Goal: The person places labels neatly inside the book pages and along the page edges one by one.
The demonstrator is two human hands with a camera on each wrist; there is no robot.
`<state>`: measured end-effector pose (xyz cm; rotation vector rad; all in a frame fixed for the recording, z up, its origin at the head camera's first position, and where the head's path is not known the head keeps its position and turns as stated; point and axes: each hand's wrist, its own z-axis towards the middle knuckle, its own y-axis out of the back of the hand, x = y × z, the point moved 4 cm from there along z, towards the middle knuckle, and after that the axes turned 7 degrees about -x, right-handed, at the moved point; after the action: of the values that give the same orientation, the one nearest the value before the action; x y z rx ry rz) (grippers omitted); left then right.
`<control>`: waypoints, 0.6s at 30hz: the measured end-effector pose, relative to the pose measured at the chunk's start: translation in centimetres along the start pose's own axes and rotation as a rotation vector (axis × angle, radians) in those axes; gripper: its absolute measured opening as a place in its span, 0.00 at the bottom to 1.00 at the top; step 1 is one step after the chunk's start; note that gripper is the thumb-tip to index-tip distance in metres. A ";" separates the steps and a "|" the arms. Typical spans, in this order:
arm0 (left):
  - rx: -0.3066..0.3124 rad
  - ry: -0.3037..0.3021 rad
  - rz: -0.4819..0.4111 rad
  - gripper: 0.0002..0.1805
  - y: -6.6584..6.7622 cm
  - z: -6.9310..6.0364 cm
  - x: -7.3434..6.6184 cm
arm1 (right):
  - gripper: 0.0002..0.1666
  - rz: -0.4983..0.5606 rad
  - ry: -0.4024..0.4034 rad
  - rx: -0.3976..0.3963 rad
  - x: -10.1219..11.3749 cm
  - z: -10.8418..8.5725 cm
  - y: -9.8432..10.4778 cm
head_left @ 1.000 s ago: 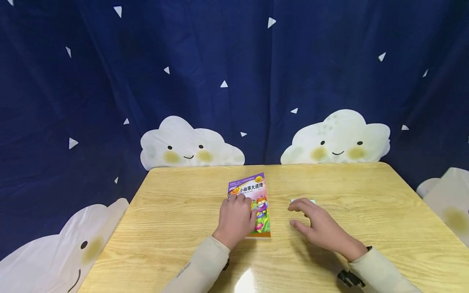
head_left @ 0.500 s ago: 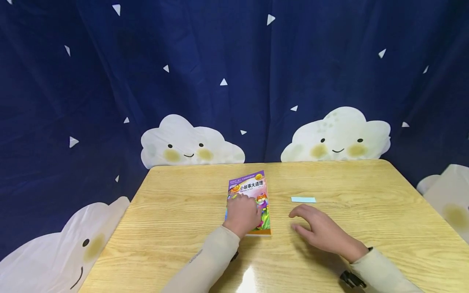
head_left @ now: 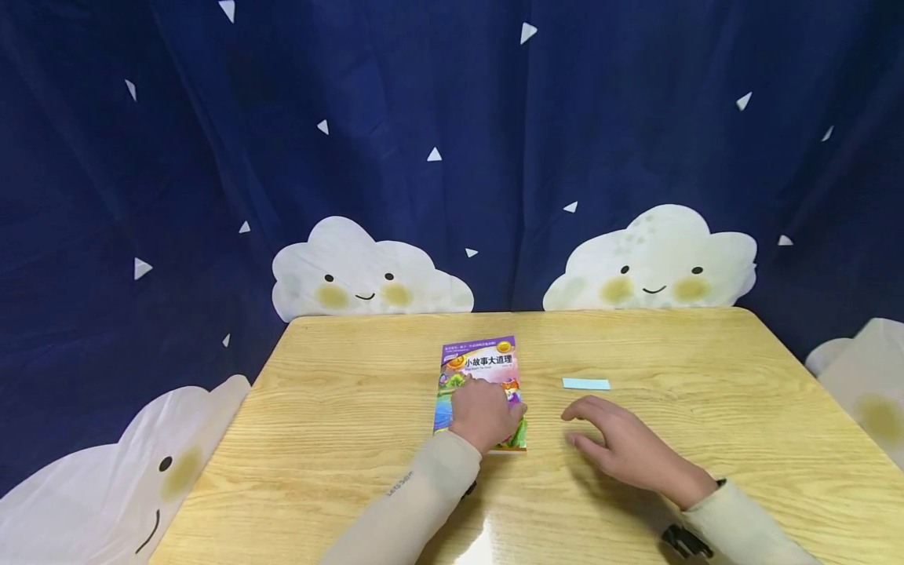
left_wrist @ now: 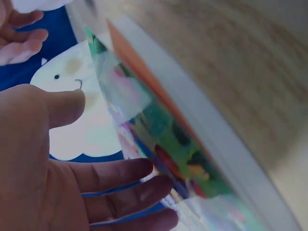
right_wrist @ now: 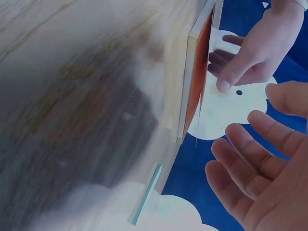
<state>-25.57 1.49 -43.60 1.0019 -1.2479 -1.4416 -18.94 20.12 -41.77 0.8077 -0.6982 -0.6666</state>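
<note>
A colourful children's paperback book [head_left: 487, 365] with a purple top band and Chinese lettering lies on the wooden table, cover up. My left hand [head_left: 483, 412] rests on the lower half of its cover and hides part of the picture. In the left wrist view the fingers [left_wrist: 118, 175] of that hand stretch out and their tips touch the cover, with the thumb apart. Right of the book my right hand [head_left: 628, 447] hovers over the table, fingers loosely bent, holding nothing. Just beyond its fingertips lies a thin light blue strip [head_left: 586, 384], seen edge-on in the right wrist view.
The light wooden table [head_left: 339, 392] reaches back to a dark blue curtain [head_left: 395, 118] printed with white triangles and smiling clouds. Window-like glare shows on the tabletop near the front.
My left hand has slid rightward and slightly down across the book's cover. The book's top edge now sits straighter. My right hand has drawn slightly away from the light blue strip, which shows fully.
</note>
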 end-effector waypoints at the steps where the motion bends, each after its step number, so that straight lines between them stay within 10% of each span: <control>1: 0.021 0.012 0.016 0.35 -0.2 -0.1 -0.1 | 0.12 0.004 -0.009 0.008 0.0 0.0 -0.1; 18: 0.145 0.009 0.260 0.37 -1.6 1.1 -2.0 | 0.11 0.073 -0.049 0.044 -1.0 -0.7 -0.5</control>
<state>-26.44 3.71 -45.03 0.9022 -1.4345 -1.1583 -19.14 20.85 -42.78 0.8053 -0.7853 -0.6087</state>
